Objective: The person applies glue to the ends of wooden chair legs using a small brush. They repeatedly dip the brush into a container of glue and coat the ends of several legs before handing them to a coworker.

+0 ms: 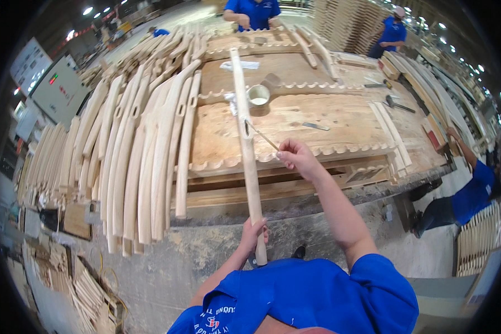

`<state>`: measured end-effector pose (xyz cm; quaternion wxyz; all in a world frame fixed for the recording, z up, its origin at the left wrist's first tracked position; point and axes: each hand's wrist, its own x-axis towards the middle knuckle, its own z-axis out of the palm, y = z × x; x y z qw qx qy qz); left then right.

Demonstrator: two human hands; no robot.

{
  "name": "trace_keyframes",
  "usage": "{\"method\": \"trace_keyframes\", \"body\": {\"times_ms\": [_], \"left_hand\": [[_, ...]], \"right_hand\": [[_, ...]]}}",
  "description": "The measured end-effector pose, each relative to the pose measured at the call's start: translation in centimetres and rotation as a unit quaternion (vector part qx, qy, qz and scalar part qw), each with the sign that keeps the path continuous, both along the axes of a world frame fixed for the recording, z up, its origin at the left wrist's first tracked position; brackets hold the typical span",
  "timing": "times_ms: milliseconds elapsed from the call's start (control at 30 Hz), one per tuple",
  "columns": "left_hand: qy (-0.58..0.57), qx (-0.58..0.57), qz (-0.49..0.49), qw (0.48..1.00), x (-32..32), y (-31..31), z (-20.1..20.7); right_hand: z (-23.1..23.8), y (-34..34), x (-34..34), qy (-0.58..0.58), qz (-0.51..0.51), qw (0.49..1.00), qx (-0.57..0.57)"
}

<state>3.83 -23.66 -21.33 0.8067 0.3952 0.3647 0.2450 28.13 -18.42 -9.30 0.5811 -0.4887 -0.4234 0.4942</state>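
Observation:
A long pale wooden leg (248, 161) lies across the scalloped rails of the bench, its near end reaching toward my body. Close to that end, my left hand (254, 234) is wrapped round it. My right hand (296, 158) pinches a thin wooden stick (265, 139). The stick's far tip is at the dark oval slot (246, 129) in the leg; how deep it goes in, I cannot tell. Just beyond the slot, to the right of the leg, stands a cup (258, 96) with pale stuff in it. A white cloth (231, 104) lies partly behind the leg.
Several shaped wooden legs (150, 161) are piled along the left. A flat metal blade (315, 126) and a hammer (399, 104) lie on the wooden bench (339, 117). Co-workers in blue shirts stand at the far side (255, 12), back right and right (467, 195).

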Motion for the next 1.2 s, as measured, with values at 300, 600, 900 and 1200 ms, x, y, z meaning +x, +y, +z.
{"method": "trace_keyframes", "body": {"times_ms": [300,600,900,1200], "left_hand": [[-0.045,0.048,-0.072,0.995,7.7,-1.7,4.5],[-0.104,-0.135,-0.171,0.970,30.6,-8.2,10.8],[-0.125,-0.182,-0.115,0.969,46.7,-13.6,9.4],[-0.135,-0.235,-0.129,0.954,51.2,-14.1,7.2]], "right_hand": [[0.0,-14.1,8.4,0.153,-0.179,0.970,0.053],[0.8,-31.9,16.7,0.134,-0.413,0.893,0.119],[-2.4,-46.5,17.7,0.129,-0.541,0.828,0.067],[-4.2,-48.5,18.5,0.149,-0.554,0.816,0.069]]}}
